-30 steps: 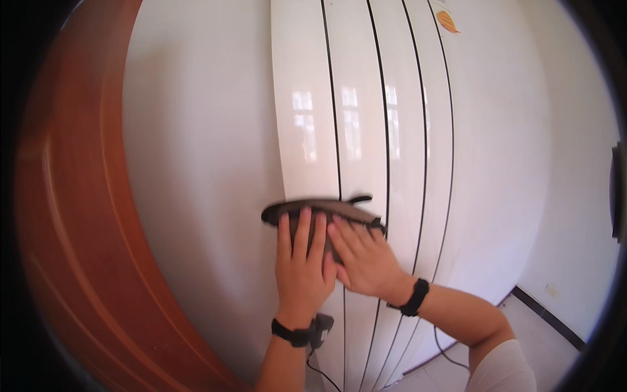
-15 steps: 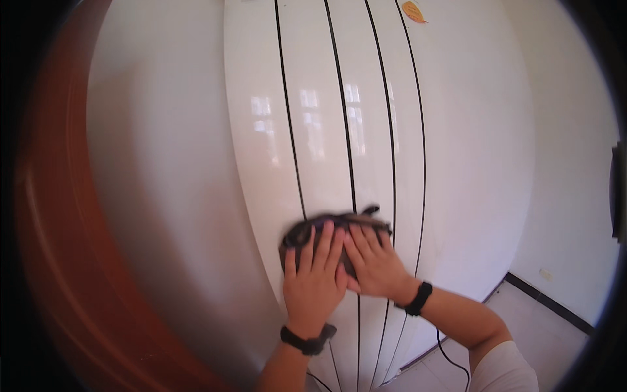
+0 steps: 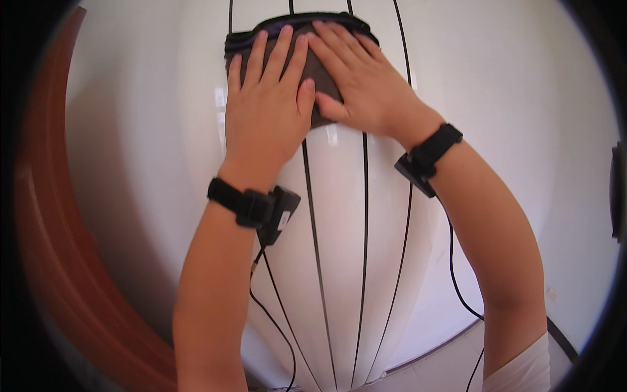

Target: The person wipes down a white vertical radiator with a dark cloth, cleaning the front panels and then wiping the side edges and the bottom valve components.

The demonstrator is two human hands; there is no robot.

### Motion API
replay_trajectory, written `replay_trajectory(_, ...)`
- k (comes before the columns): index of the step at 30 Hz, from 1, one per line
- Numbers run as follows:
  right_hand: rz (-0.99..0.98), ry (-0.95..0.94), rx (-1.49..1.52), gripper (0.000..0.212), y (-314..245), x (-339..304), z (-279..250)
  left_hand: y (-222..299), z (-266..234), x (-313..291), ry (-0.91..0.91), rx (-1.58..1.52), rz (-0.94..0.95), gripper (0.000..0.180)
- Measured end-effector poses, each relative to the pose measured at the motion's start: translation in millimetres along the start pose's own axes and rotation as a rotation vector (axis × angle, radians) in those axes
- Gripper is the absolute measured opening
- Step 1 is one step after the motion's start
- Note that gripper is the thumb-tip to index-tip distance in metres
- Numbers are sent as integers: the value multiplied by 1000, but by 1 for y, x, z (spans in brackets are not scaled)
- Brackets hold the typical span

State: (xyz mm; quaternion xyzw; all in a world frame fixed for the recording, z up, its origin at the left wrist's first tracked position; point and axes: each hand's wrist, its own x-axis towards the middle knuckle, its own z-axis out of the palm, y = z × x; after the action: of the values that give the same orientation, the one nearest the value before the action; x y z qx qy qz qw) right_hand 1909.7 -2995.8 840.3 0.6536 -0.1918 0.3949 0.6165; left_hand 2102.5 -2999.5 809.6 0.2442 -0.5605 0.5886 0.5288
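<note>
A dark grey-brown folded cloth [image 3: 323, 77] with a black, bunched upper edge lies flat against a glossy white panel [image 3: 339, 215] lined with black vertical stripes. My left hand [image 3: 268, 98] presses on the cloth's left part, its fingers stretched out and spread. On the right part rests my right hand [image 3: 366, 85], also flat, with fingers extended up and to the left. The two thumbs nearly meet over the cloth's middle. Neither hand is wrapped around it; the palms hide much of its surface.
Black wrist straps hold small devices [image 3: 277, 212] with cables [image 3: 287, 340] hanging below. A reddish-brown wooden frame [image 3: 49, 215] curves along the left. At the lower right, pale floor tiles [image 3: 450, 359] meet the wall. Something dark [image 3: 616, 193] shows at the right rim.
Both hands and the cloth have moved up the striped panel, with the arms now stretched farther. The view has shifted too; the orange leaf-shaped sticker at the top has left the picture.
</note>
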Motion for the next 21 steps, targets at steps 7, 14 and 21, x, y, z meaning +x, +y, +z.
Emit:
replay_trajectory(7,67,165,19,71,-159,128,-46,-141,-162,-14,-8,126,54,48)
replay_trajectory(14,150,125,244,65,-271,73,-95,-114,-245,-108,-205,51,3,55)
replay_trajectory(21,200,-262,499,70,-476,-54,-162,-55,-408,-311,-675,-95,-217,60)
